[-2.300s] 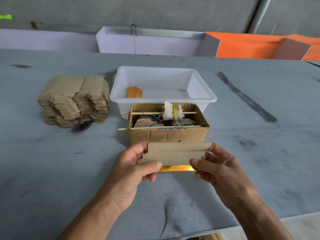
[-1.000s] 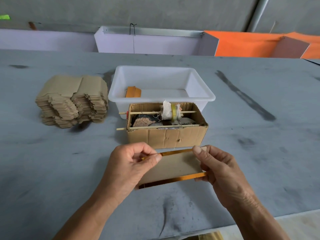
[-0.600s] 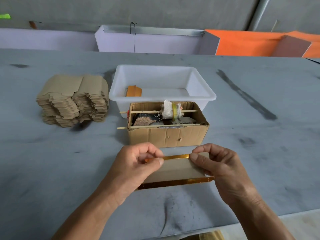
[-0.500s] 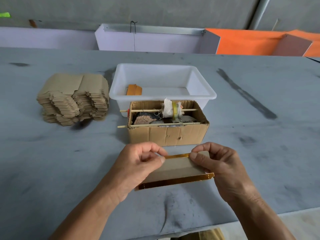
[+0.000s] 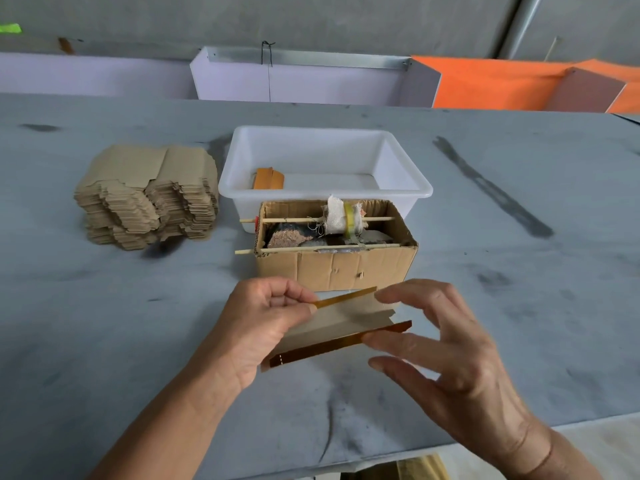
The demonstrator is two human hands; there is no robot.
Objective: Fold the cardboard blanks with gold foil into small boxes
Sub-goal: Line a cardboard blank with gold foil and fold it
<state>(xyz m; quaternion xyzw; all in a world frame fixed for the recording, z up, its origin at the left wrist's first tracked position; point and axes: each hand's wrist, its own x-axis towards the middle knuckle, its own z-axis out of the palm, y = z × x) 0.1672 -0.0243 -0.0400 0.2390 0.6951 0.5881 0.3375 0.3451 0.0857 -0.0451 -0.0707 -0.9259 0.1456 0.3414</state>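
Our left hand (image 5: 263, 327) pinches the gold-edged blank (image 5: 341, 327) above the counter's near edge; our right hand (image 5: 446, 355) is spread beside it. The white tub (image 5: 408, 178) holds one folded box (image 5: 269, 179)

Light: soft, even daylight, fairly bright.
Shadows: faint, beneath the hands (image 5: 258, 327).
Blur: right fingertips (image 5: 381, 295) slightly smeared.
Edges: wide-angle bending far from the hands.

Both hands (image 5: 263, 327) and forearms are bare, no sleeves or gloves.
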